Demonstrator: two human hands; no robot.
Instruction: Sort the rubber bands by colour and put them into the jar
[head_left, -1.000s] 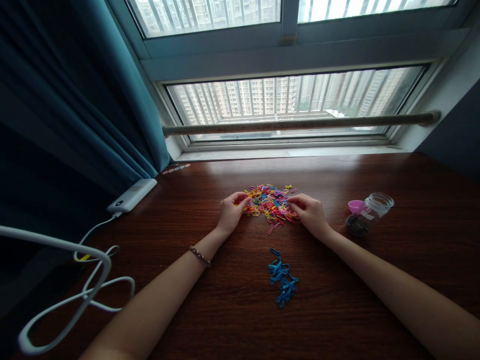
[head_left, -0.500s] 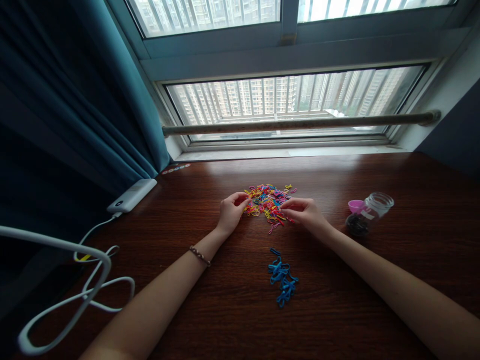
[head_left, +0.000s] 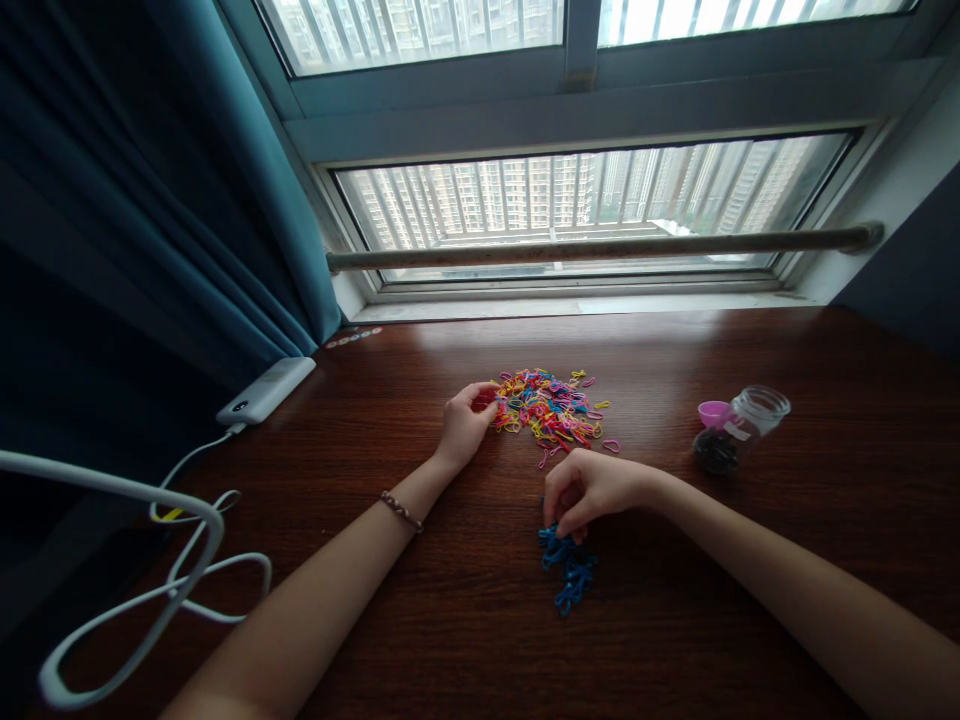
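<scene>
A multicoloured pile of small thin loops (head_left: 551,405), pink, yellow, red and blue, lies spread on the dark wooden table. My left hand (head_left: 469,415) rests at its left edge, fingers curled and thumb close to the forefinger at the loops; what is between them is hidden. Nearer to me lies a smaller heap of blue loops (head_left: 574,585). My right hand (head_left: 589,490) reaches down over the far end of this heap, fingers and thumb pinched together. Its fingertips touch or nearly touch the blue loops, and I cannot make out what they hold.
On the right, a clear jar (head_left: 739,430) with dark contents lies tilted beside a small pink cup (head_left: 712,412). A white power bank (head_left: 266,390) and its looping white cable (head_left: 142,480) are at the left, by the blue curtain (head_left: 247,200). Behind the table (head_left: 420,590) is a window.
My right hand has moved from the right side of the multicoloured pile toward me, onto the blue heap. A few loops now show at the pile's right edge. My left hand stays nearly still.
</scene>
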